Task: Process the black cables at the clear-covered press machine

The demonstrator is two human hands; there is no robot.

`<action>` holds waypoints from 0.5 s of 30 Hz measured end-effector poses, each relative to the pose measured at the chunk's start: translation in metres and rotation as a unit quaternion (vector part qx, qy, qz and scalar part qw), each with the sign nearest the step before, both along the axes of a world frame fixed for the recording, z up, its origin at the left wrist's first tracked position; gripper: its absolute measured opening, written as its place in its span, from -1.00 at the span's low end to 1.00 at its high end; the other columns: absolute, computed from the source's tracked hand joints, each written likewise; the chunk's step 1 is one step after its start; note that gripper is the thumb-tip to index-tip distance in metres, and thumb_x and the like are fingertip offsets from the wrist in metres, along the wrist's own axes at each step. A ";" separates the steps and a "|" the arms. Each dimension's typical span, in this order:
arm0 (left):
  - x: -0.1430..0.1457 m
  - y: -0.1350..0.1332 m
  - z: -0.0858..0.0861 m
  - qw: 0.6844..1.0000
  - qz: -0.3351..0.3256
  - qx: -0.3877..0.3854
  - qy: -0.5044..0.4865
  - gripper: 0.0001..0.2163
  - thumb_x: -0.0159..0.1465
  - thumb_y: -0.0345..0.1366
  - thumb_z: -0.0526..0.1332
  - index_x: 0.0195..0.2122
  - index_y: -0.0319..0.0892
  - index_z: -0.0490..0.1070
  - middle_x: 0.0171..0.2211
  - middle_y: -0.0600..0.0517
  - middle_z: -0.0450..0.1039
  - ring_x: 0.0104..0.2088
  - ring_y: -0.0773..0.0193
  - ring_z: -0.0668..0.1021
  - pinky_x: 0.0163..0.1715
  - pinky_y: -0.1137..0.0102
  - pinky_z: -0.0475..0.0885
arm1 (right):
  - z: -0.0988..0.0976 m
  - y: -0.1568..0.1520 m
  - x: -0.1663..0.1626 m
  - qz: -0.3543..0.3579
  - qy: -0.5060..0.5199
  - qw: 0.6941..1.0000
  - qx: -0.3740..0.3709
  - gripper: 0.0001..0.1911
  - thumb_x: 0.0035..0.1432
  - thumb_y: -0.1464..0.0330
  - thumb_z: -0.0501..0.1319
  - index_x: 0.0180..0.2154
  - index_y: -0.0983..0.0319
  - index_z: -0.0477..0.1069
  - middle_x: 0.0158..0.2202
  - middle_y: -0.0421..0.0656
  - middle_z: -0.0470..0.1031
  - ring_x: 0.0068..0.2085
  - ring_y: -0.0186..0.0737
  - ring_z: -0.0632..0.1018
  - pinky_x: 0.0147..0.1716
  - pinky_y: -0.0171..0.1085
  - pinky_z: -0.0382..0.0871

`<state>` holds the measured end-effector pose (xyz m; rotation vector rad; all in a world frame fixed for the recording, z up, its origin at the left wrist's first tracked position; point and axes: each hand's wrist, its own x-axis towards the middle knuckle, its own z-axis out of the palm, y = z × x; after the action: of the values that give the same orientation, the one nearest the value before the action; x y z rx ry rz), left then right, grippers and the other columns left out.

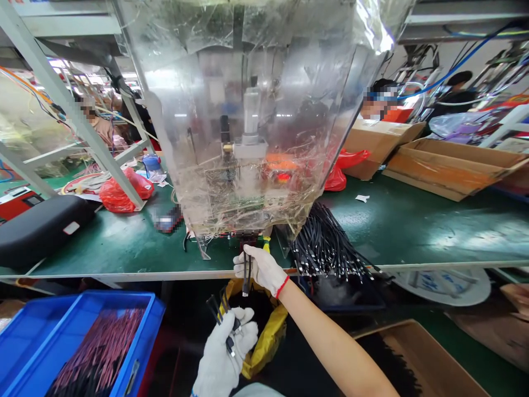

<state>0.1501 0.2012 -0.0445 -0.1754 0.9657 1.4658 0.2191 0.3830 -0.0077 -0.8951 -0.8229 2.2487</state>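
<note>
My right hand, in a white glove with a red cuff, pinches a black cable at the table's front edge. The cable's metal plug hangs down below the fingers. That hand is just under the front of a machine behind a scuffed clear plastic cover. Lower down, my left hand, also white-gloved, is closed around several short black cables, whose ends stick out on both sides. Beneath and between the hands is an open yellow bag, dark inside.
A heap of black cables lies right of the machine on the green table. Blue bins at lower left hold reddish and black cables. Cardboard boxes and a red plastic bag stand on the table. People sit beyond.
</note>
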 end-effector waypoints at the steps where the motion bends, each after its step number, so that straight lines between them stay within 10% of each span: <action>1: -0.001 -0.003 0.001 1.000 -0.012 -0.006 0.008 -0.75 0.14 -0.27 0.33 -0.19 -0.26 0.42 -0.24 -0.13 0.55 -0.36 0.24 0.62 -0.43 0.44 0.54 | -0.003 -0.002 0.007 0.020 0.007 1.000 0.017 -0.69 0.21 0.20 0.13 -0.37 0.34 0.43 -0.41 -0.02 0.56 -0.47 -0.21 0.58 -0.39 -0.19 0.51; 7: -0.019 -0.032 -0.009 0.979 -0.176 0.018 0.102 -0.71 0.11 -0.14 0.33 -0.26 -0.23 0.42 -0.65 0.15 0.34 -0.73 0.53 0.32 -0.78 0.63 0.12 | -0.061 -0.041 0.059 0.229 0.002 0.973 -0.022 -0.43 0.24 0.00 0.00 -0.21 0.39 0.43 -0.46 0.01 0.55 -0.50 -0.13 0.60 -0.55 -0.25 0.48; 15: -0.026 -0.048 -0.026 0.909 -0.321 -0.063 0.258 -0.65 0.09 0.03 0.27 -0.38 -0.20 0.36 -0.73 0.22 0.18 -0.74 0.52 0.13 -0.75 0.59 -0.05 | -0.127 -0.071 0.053 -0.043 -0.056 0.991 -0.114 -0.70 0.21 0.23 0.13 -0.25 0.37 0.43 -0.45 -0.03 0.56 -0.50 -0.21 0.58 -0.50 -0.26 0.50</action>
<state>0.1246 0.1537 -0.0710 0.4311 1.3818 0.8392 0.2718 0.3117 -0.1345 -1.1478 -0.5700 2.2635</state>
